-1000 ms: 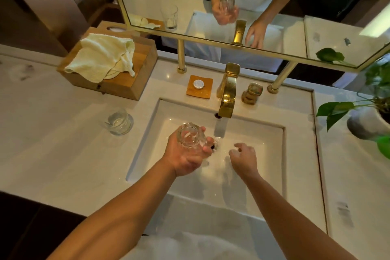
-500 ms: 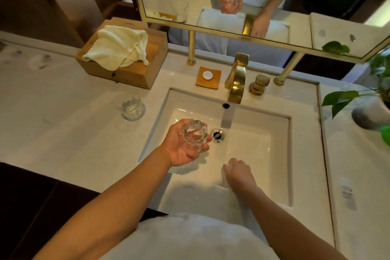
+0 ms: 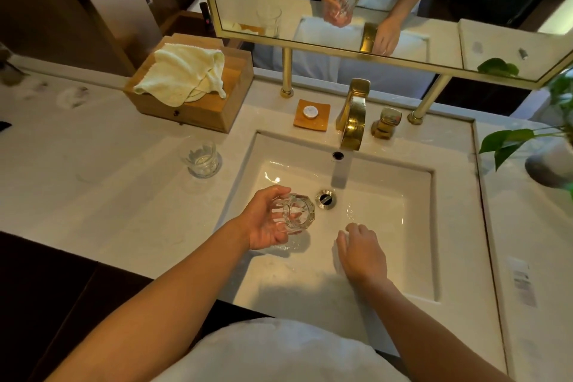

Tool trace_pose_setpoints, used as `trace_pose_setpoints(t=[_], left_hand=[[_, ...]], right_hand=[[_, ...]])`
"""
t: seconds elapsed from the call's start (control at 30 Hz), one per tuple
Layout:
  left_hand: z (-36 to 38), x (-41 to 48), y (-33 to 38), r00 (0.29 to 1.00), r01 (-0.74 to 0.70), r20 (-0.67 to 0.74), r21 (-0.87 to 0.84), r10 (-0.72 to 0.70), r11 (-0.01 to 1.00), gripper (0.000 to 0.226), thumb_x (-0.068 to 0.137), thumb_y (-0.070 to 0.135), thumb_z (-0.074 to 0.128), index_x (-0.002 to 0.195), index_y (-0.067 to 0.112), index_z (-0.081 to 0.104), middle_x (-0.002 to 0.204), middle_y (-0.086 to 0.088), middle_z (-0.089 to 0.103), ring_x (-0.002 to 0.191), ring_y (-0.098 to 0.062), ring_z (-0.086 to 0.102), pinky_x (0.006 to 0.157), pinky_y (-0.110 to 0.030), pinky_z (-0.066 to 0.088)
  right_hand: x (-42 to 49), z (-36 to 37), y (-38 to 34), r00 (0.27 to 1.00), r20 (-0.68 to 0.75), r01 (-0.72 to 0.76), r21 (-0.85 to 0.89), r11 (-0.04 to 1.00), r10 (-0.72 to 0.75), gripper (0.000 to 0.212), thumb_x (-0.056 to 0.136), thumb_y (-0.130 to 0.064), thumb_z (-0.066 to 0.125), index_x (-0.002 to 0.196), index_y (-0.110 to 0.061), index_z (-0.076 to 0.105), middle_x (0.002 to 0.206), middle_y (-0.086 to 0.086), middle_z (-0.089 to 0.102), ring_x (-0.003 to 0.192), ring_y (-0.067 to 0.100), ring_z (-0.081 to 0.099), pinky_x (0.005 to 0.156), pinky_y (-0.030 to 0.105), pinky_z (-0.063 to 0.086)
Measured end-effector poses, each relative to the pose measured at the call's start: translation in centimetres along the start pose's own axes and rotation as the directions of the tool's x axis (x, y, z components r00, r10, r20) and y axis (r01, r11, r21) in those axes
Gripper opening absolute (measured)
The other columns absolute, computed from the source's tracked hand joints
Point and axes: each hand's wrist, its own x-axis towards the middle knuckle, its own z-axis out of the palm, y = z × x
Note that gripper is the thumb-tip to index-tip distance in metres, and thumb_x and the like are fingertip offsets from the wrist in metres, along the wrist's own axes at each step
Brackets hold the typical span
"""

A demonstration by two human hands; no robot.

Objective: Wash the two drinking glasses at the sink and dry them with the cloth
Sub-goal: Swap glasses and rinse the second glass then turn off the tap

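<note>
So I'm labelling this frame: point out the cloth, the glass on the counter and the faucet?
cloth [image 3: 183, 73], head view, middle of the fabric
glass on the counter [image 3: 202, 159], head view, its side wall
faucet [image 3: 353, 121], head view, the spout

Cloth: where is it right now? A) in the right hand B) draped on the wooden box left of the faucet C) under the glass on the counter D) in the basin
B: the cloth lies on the wooden box, left of the faucet; the right hand is empty over the basin.
</note>
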Motion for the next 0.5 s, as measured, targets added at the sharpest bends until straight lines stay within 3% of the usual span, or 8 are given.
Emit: trace_pose_setpoints(t=[0.1,0.17,0.23,0.3,0.4,0.5], left_hand=[[0.3,0.0,0.0,0.992,-0.062,-0.109,0.047,0.067,0.997,0.026,0.082,0.04,0.066,0.09,0.015,0.068,0.073,-0.007,0.065,0.058,-0.022,0.061,0.043,-0.018,0.038],[0.9,-0.1,0.1,0.961,-0.134,-0.215,0.182,0.173,0.974,0.023,0.087,0.038,0.065,0.094,0.016,0.067,0.077,-0.007,0.063,0.059,-0.02,0.058,0.045,-0.02,0.04],[1.4,-0.2,0.3,0.888,-0.2,-0.3,0.431,0.349,0.88,0.019,0.09,0.035,0.065,0.096,0.017,0.069,0.084,-0.007,0.063,0.062,-0.02,0.057,0.05,-0.022,0.04],[1.6,-0.1,0.4,0.814,-0.241,-0.289,0.621,0.504,0.746,0.015,0.09,0.035,0.068,0.095,0.021,0.069,0.086,-0.003,0.065,0.062,-0.018,0.056,0.047,-0.021,0.041],[1.7,-0.2,0.6,0.749,-0.258,-0.283,0.707,0.598,0.658,0.014,0.088,0.036,0.069,0.095,0.024,0.068,0.088,-0.001,0.067,0.061,-0.017,0.059,0.044,-0.023,0.043],[2.1,0.0,0.2,0.643,-0.227,-0.249,0.841,0.724,0.491,0.017,0.087,0.04,0.067,0.095,0.025,0.066,0.083,0.001,0.062,0.071,-0.018,0.061,0.06,-0.033,0.051]], right_hand=[[0.0,0.2,0.1,0.999,-0.044,-0.019,-0.017,1.0,0.019,0.029,0.098,-0.029,0.051,0.108,-0.004,0.063,0.105,0.017,0.066,0.098,0.038,0.057,0.08,0.044,0.048],[0.0,0.0,0.0,0.999,-0.035,-0.038,-0.059,0.998,0.036,0.036,0.097,-0.036,0.052,0.114,-0.006,0.062,0.107,0.018,0.067,0.096,0.04,0.057,0.079,0.044,0.047],[-0.3,-0.5,-0.2,0.996,0.028,-0.078,-0.126,0.989,0.082,0.05,0.098,-0.05,0.043,0.131,-0.014,0.055,0.119,0.015,0.064,0.103,0.038,0.057,0.085,0.042,0.046],[-1.3,-0.6,-0.2,0.994,0.059,-0.082,-0.151,0.985,0.091,0.06,0.098,-0.059,0.032,0.145,-0.021,0.042,0.134,0.01,0.058,0.116,0.034,0.054,0.095,0.042,0.042],[-3.2,-0.7,-0.1,0.995,0.092,-0.021,-0.14,0.99,0.035,0.066,0.096,-0.064,0.026,0.149,-0.026,0.037,0.143,0.005,0.052,0.125,0.029,0.049,0.103,0.042,0.038],[-3.3,-0.9,-0.3,0.995,0.098,0.017,-0.163,0.986,-0.001,0.062,0.096,-0.064,0.028,0.143,-0.027,0.046,0.136,0.003,0.057,0.122,0.028,0.05,0.1,0.042,0.038]])
